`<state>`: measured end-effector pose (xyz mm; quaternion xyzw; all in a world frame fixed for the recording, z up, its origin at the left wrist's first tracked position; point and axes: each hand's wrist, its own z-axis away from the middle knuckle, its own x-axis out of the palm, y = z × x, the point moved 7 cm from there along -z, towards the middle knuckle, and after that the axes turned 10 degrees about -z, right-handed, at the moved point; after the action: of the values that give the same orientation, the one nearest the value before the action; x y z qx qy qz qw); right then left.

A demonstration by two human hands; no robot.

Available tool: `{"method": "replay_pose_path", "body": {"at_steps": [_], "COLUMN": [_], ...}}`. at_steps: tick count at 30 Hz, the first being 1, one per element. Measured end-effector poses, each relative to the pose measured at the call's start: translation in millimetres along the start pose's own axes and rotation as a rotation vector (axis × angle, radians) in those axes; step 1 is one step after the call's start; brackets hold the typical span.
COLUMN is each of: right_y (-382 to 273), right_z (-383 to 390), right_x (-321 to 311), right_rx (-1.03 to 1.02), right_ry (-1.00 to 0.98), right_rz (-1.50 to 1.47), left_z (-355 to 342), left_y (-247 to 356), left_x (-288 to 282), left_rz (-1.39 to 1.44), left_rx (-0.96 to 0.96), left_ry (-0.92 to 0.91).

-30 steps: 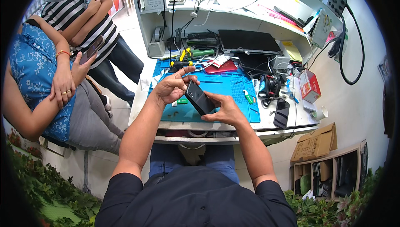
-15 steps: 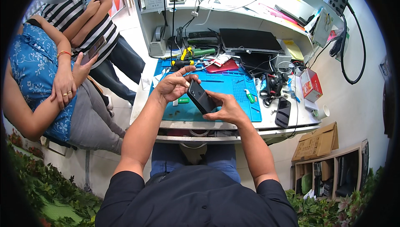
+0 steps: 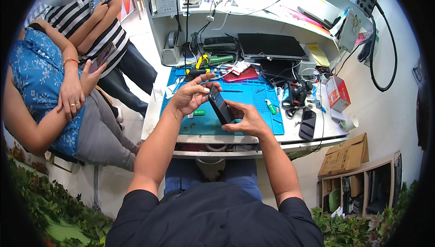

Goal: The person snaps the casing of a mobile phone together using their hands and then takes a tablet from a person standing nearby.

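Observation:
A black smartphone is held tilted above the blue work mat, its side edge turned toward me. My right hand grips its lower part from the right, thumb at the near end and fingers along the far side. At the phone's upper end is my left hand, its thumb and a fingertip closed on the top corner while the index finger sticks out. Under my left hand lies a small green-and-white piece. Another green-and-white tool rests on the mat's right side.
Right of the mat lie a second dark phone, a red-and-white box and a cup. Yellow-and-black pliers, a red pouch and a dark flat panel sit behind. Two people stand at the left.
The phone has turned more edge-on and shifted slightly right, so less of its broad face shows. Both hands stay on it.

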<state>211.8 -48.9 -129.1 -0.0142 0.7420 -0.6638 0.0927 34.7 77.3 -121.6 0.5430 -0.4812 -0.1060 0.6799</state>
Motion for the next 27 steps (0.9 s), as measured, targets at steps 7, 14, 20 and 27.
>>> {"method": "replay_pose_path", "body": {"at_steps": [7,14,20,27], "right_y": [27,30,24,28], "right_z": [-4,-6,-2,0], "right_x": [-1,7,13,15], "right_rx": [0.062,0.058,0.064,0.047], "right_ry": [-0.008,-0.045,-0.051,-0.08], "right_rz": [-0.314,-0.434,-0.516,-0.552], "left_z": [25,26,24,20], "left_y": [-13,-6,-7,-9], "left_x": [29,27,26,21], "left_rz": [-0.595,-0.756,-0.781,-0.869], "left_rx": [-0.031,-0.027,-0.01,-0.017], "left_ry": [0.142,0.235,0.252,0.277]}}
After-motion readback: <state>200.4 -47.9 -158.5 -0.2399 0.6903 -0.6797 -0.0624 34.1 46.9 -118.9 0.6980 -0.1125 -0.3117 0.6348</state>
